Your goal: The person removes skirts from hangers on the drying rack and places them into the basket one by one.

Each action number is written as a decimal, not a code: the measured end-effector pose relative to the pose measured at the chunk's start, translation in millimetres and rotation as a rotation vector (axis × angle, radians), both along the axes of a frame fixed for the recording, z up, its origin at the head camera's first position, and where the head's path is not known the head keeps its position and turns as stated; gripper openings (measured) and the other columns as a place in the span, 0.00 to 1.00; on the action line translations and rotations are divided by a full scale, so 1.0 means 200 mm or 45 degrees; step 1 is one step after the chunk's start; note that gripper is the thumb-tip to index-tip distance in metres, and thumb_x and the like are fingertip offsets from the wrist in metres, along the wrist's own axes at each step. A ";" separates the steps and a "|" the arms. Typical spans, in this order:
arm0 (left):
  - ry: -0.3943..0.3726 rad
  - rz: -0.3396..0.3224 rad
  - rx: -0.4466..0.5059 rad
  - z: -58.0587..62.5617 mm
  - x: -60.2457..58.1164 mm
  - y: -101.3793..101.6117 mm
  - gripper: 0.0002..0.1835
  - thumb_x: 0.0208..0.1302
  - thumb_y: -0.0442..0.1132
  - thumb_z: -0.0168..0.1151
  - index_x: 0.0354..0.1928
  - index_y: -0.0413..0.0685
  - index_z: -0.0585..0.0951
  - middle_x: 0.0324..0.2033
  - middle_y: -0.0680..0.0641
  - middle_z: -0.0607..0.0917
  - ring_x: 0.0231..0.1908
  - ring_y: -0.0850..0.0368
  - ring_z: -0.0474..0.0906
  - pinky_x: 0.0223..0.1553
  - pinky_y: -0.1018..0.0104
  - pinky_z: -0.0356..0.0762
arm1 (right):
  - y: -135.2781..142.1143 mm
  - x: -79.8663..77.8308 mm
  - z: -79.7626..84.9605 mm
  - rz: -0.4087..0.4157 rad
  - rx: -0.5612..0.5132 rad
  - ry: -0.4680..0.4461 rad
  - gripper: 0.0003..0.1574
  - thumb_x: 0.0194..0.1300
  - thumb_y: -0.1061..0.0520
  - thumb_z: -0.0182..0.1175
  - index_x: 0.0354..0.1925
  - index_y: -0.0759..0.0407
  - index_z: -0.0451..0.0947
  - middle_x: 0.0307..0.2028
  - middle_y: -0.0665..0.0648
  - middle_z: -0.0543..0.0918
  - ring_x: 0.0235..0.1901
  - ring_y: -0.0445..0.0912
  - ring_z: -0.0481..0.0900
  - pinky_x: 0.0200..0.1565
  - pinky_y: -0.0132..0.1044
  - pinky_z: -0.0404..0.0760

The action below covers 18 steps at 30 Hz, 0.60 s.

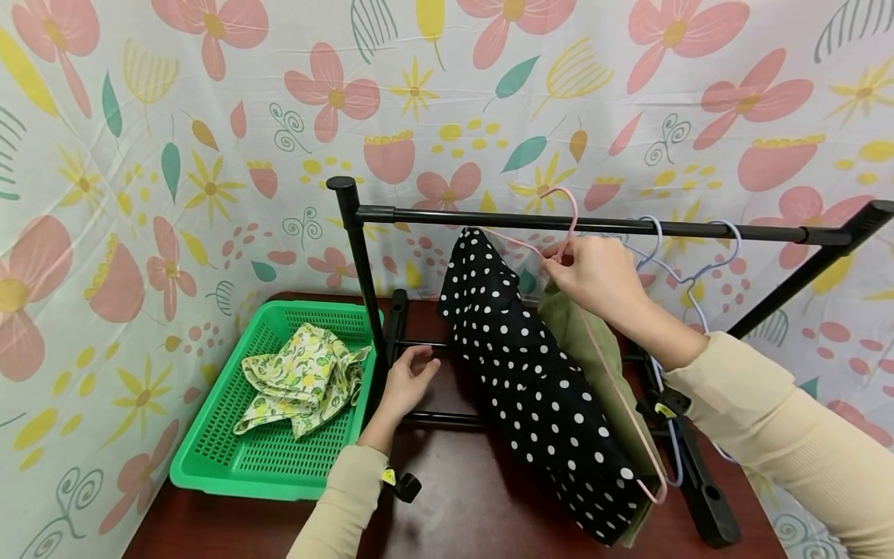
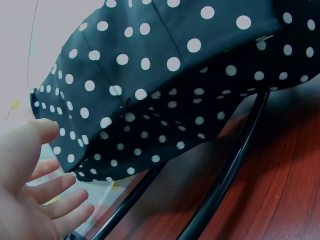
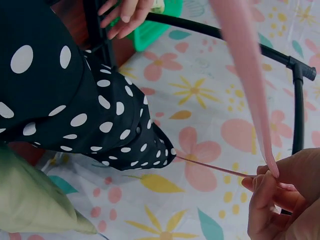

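My right hand (image 1: 597, 276) pinches a pink hanger (image 1: 574, 210) at the base of its hook, beside the black rail (image 1: 461, 219). Black cloth with white polka dots (image 1: 524, 373) hangs slanting from the hanger's left arm; the hanger's other end shows at the lower right. My left hand (image 1: 410, 380) is apart from the cloth, to its left, fingers loosely bent and holding nothing. In the left wrist view, the spread fingers (image 2: 65, 200) stand next to the dotted cloth's edge. Behind the dotted cloth hangs an olive green garment (image 1: 594, 341), partly hidden.
A green basket (image 1: 279, 485) with a crumpled lemon-print cloth (image 1: 307, 376) stands left of the rack. Blue-lilac hangers (image 1: 733, 241) hook over the rail at right. The rack's black foot (image 1: 705, 497) rests on the dark red table (image 1: 447, 497). A floral sheet (image 1: 461, 93) hangs behind.
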<state>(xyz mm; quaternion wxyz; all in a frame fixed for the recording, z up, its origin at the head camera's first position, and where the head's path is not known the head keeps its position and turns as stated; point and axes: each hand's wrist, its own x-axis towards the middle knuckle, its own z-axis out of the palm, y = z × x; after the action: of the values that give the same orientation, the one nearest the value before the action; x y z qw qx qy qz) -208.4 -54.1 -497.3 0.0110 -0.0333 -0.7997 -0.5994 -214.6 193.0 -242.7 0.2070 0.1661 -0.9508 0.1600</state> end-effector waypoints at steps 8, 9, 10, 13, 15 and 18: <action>-0.098 -0.010 0.149 -0.02 -0.02 0.04 0.29 0.63 0.50 0.57 0.62 0.44 0.67 0.58 0.42 0.74 0.54 0.48 0.74 0.52 0.53 0.73 | -0.03 0.02 0.03 0.042 -0.011 0.031 0.25 0.59 0.55 0.59 0.08 0.53 0.68 0.08 0.49 0.69 0.09 0.42 0.58 0.14 0.34 0.53; -0.106 -0.014 0.163 -0.02 -0.02 0.04 0.29 0.64 0.51 0.57 0.62 0.44 0.67 0.58 0.41 0.73 0.55 0.48 0.73 0.52 0.53 0.72 | -0.04 0.02 0.03 0.050 -0.012 0.038 0.23 0.59 0.56 0.59 0.08 0.53 0.71 0.10 0.50 0.74 0.09 0.41 0.57 0.13 0.34 0.53; -0.119 -0.015 0.173 -0.02 -0.02 0.05 0.29 0.64 0.51 0.56 0.63 0.44 0.66 0.58 0.41 0.73 0.55 0.48 0.73 0.52 0.53 0.72 | -0.05 0.03 0.03 0.059 -0.012 0.042 0.21 0.58 0.57 0.58 0.10 0.54 0.74 0.13 0.51 0.78 0.08 0.41 0.56 0.13 0.34 0.53; -0.168 -0.010 0.209 -0.03 -0.02 0.06 0.30 0.64 0.52 0.56 0.64 0.46 0.65 0.59 0.41 0.72 0.55 0.48 0.72 0.52 0.54 0.72 | -0.06 0.03 0.04 0.073 -0.019 0.049 0.14 0.58 0.58 0.58 0.18 0.53 0.83 0.23 0.53 0.85 0.08 0.41 0.55 0.12 0.34 0.52; -0.202 -0.013 0.261 -0.03 -0.02 0.07 0.31 0.65 0.51 0.55 0.65 0.45 0.63 0.60 0.40 0.71 0.56 0.47 0.72 0.53 0.53 0.72 | -0.07 0.03 0.04 0.074 -0.020 0.042 0.10 0.58 0.58 0.59 0.26 0.53 0.86 0.23 0.53 0.85 0.08 0.42 0.55 0.12 0.34 0.52; -0.270 -0.018 0.376 -0.03 -0.03 0.09 0.31 0.65 0.50 0.55 0.66 0.44 0.61 0.60 0.38 0.70 0.57 0.46 0.71 0.53 0.52 0.72 | -0.09 0.04 0.05 0.078 -0.022 0.041 0.09 0.58 0.58 0.59 0.33 0.53 0.87 0.18 0.51 0.82 0.09 0.42 0.57 0.12 0.35 0.55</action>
<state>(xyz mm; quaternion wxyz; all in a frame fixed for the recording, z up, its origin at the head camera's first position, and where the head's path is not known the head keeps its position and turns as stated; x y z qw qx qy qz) -213.6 -35.8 -504.2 -0.0729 0.0264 -0.6994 -0.7106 -206.6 175.7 -233.6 0.2186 0.1960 -0.9403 0.1719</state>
